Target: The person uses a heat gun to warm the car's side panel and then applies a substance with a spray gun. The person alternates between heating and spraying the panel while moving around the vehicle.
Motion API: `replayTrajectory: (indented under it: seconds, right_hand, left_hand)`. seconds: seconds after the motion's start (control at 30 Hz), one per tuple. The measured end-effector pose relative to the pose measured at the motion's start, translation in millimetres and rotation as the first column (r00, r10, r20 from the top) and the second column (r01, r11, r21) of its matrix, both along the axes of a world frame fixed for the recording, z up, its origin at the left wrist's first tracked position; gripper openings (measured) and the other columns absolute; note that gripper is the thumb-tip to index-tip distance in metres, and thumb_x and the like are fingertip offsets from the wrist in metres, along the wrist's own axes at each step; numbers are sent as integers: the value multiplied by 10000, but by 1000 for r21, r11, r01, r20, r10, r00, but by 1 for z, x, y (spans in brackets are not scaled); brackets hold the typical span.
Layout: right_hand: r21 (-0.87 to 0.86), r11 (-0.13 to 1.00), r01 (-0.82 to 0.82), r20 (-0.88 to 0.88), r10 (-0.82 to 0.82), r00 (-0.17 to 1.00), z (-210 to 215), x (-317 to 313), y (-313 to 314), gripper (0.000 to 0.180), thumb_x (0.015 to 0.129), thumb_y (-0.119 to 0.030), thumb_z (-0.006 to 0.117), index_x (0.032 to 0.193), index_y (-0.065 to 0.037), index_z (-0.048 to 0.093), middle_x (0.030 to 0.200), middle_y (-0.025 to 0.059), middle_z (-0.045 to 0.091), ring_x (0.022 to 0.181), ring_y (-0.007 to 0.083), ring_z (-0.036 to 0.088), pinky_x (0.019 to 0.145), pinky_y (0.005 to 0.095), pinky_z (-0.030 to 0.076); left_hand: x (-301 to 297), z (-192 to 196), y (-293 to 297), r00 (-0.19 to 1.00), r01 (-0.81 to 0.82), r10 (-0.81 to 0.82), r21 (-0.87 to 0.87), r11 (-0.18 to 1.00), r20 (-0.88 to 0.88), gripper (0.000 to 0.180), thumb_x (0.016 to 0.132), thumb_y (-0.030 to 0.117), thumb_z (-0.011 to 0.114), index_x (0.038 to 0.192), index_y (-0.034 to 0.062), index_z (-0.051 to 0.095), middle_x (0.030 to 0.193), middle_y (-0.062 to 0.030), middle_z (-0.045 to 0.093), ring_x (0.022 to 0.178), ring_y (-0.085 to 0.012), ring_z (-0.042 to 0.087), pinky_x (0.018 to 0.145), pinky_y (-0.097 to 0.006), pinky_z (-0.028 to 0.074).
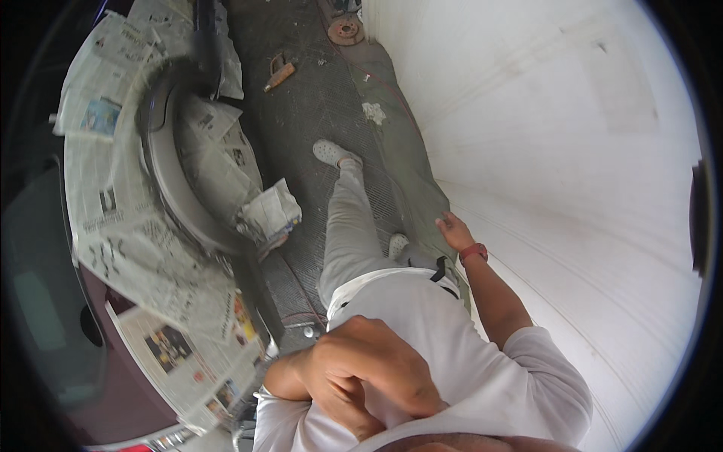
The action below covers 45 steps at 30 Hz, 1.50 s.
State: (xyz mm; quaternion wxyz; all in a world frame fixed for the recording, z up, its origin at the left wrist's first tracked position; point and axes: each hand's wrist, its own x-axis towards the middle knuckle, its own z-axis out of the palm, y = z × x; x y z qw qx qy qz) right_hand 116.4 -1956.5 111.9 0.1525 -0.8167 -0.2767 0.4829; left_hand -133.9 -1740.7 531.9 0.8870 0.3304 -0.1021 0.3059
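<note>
Up against the chest of the white T-shirt (pixel 422 316), my left hand (pixel 376 369) is bent inward with its fingers curled closed at the neckline. Whatever those fingers grip, if anything, is hidden. My right hand (pixel 456 232) hangs out at my side with its fingers loosely apart and nothing in it; a red wristband (pixel 473 252) circles that wrist. It is nearest to the white wall (pixel 557 151). On my left, a car's grey wheel-arch trim (pixel 177 177) curves between sheets of newspaper (pixel 113 181) that cover the bodywork and the wheel area.
Dark textured flooring (pixel 301 113) runs between car and wall, with a green-grey sheet (pixel 403 151) along the wall. An orange-brown tool (pixel 279 75), a rusty brake disc (pixel 346 30) and a white scrap (pixel 373 113) lie there. Crumpled paper (pixel 271 211) sticks out by the arch.
</note>
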Motion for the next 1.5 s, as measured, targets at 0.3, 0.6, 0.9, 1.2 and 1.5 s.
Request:
replayTrajectory:
  seconds: [0.3,0.6,0.9,1.2,1.5]
  right_hand:
    - [-140,983,120,-36,-127,991,-56,26,212,660,975,-489,634,1438,-23,572,1267,274,690,1202,387,670,1022,452,512]
    - [118,990,-72,-76,82,994,14,31,585,669,993,-500,622,1484,-54,530,1329,297,650,1223,393,657,1058,431,495]
    - [-447,535,-717,48,815,578,-97,28,815,767,957,-534,656,1547,-94,443,1635,243,338,1455,567,339,1109,630,427]
    - [-326,616,-718,36,767,641,-142,81,933,729,827,-476,796,1407,-100,566,1516,190,448,1362,518,425,1036,629,467]
    - [-257,652,-713,0,738,675,-147,102,969,685,813,-432,826,1364,-94,603,1509,190,453,1352,459,447,1072,588,453]
  left_hand:
    - [57,-48,333,974,160,-146,68,985,-172,135,876,55,795,930,-34,709,892,-160,747,738,-310,745,663,-370,614]
    - [53,-279,573,259,-16,-18,-23,1000,-966,521,990,327,723,1404,58,557,1333,-118,658,1246,-215,594,1040,-393,510]
    - [6,-578,719,-136,-635,-494,-307,709,-859,625,983,582,655,1357,85,592,1239,-52,641,1147,-188,610,1020,-362,503]
    - [14,-962,831,173,-962,-488,-252,102,-856,880,937,691,644,1530,76,435,1441,-173,481,1190,-303,540,1019,-474,449]
    - [26,-976,873,329,-926,-79,-305,-222,-941,296,1060,325,605,1218,83,541,996,-72,602,833,-243,628,689,-416,566]
